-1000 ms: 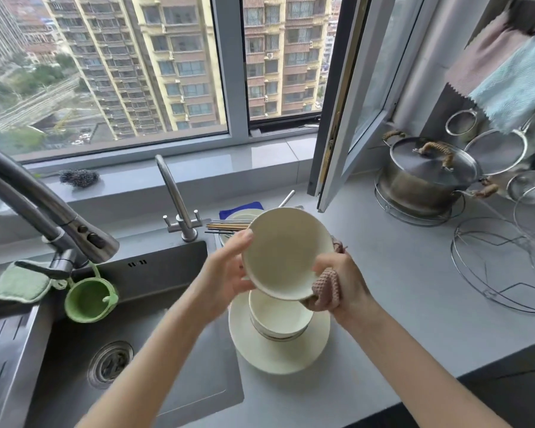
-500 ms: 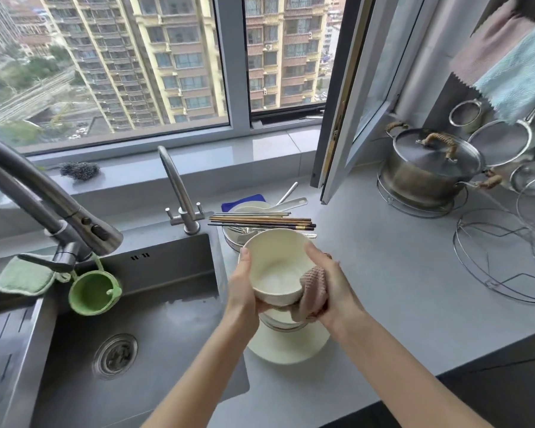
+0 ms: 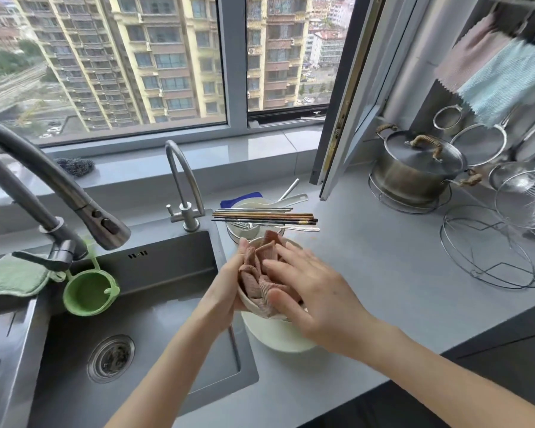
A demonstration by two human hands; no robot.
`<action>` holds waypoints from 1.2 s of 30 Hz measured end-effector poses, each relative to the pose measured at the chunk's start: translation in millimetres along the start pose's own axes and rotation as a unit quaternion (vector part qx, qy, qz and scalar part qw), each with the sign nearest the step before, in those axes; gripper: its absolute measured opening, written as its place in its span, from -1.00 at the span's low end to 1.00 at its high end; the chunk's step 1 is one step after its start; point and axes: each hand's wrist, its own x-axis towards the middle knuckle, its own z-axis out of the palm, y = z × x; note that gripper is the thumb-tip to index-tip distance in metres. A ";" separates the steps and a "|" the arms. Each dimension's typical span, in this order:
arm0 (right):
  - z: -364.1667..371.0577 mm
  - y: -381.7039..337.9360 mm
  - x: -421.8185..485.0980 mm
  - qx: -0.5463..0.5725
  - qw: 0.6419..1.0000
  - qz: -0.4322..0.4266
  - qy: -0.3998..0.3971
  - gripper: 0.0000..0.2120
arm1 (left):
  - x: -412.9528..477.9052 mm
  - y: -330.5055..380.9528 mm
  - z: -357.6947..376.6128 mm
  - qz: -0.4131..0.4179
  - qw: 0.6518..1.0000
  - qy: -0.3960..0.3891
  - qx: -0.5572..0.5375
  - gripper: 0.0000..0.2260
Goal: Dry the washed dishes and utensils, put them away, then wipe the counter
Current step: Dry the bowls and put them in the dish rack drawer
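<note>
Cloth (image 3: 260,281) now down inside bowl (image 3: 245,301), right hand (image 3: 315,291) spread upon it, left hand (image 3: 226,288) cupped round bowl's side.

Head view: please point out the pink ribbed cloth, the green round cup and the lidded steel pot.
pink ribbed cloth (image 3: 254,279): head view, bunched middle folds.
green round cup (image 3: 87,292): head view, inner wall.
lidded steel pot (image 3: 408,180): head view, side wall.

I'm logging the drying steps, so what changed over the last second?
The bowl, tipped with its underside toward the camera, was turned mouth-up. The pink cloth went from its outside into it, where the right hand presses it with spread fingers. The left hand kept holding the bowl's left side; the plate beneath and the chopsticks stayed put.
</note>
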 end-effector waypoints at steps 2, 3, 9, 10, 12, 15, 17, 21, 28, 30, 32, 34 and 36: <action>9.6 -13.0 -4.3 -0.015 0.996 0.006 -0.084 -0.37 | -4.7 -3.0 -1.7 0.000 0.999 -0.028 0.030 -0.54; 12.6 -18.7 -4.8 -0.004 0.991 0.029 -0.128 -0.42 | -7.4 -4.4 -0.4 -0.004 0.998 -0.039 0.046 -0.55; -10.8 -38.9 -31.4 0.155 0.933 0.083 -0.315 -0.79 | -19.0 -6.2 -5.8 -0.068 0.984 -0.115 0.115 -0.46; -14.9 -38.3 -40.4 0.123 0.932 0.064 -0.335 -0.83 | -21.6 -9.5 -5.9 -0.089 0.979 -0.128 0.131 -0.40; -20.7 -36.9 -57.9 0.011 0.944 -0.007 -0.329 -0.86 | -27.5 -17.0 -2.6 -0.113 0.966 -0.160 0.169 -0.36; -23.8 -21.3 -85.1 -0.196 0.934 -0.158 -0.255 -0.89 | -34.6 -28.7 6.0 -0.123 0.956 -0.178 0.197 -0.37; -25.8 -10.0 -101.6 -0.297 0.916 -0.180 -0.201 -0.77 | -40.4 -35.2 10.9 -0.116 0.965 -0.158 0.174 -0.44; -46.2 13.1 -137.1 -0.166 0.982 -0.080 0.048 -0.76 | -54.6 -44.9 27.7 -0.097 0.986 -0.101 0.092 -0.61; -43.5 24.0 -201.1 0.482 0.838 0.169 0.191 -0.63 | -96.0 -70.3 128.8 -0.080 0.991 -0.076 -0.074 -0.81; -50.9 40.1 -219.0 0.536 0.788 0.186 0.240 -0.56 | -110.2 -81.1 162.7 -0.035 0.998 -0.060 0.010 -0.84; -65.7 64.6 -238.4 0.569 0.752 0.231 0.239 -0.60 | -118.8 -91.5 189.7 0.017 0.992 -0.045 0.120 -0.86; -79.6 85.9 -257.4 0.604 0.727 0.270 0.182 -0.64 | -131.7 -99.5 216.4 0.033 0.977 -0.053 0.203 -0.85; -89.8 93.9 -278.6 0.662 0.678 0.284 0.147 -0.69 | -146.3 -111.4 241.0 0.015 0.971 -0.066 0.229 -0.65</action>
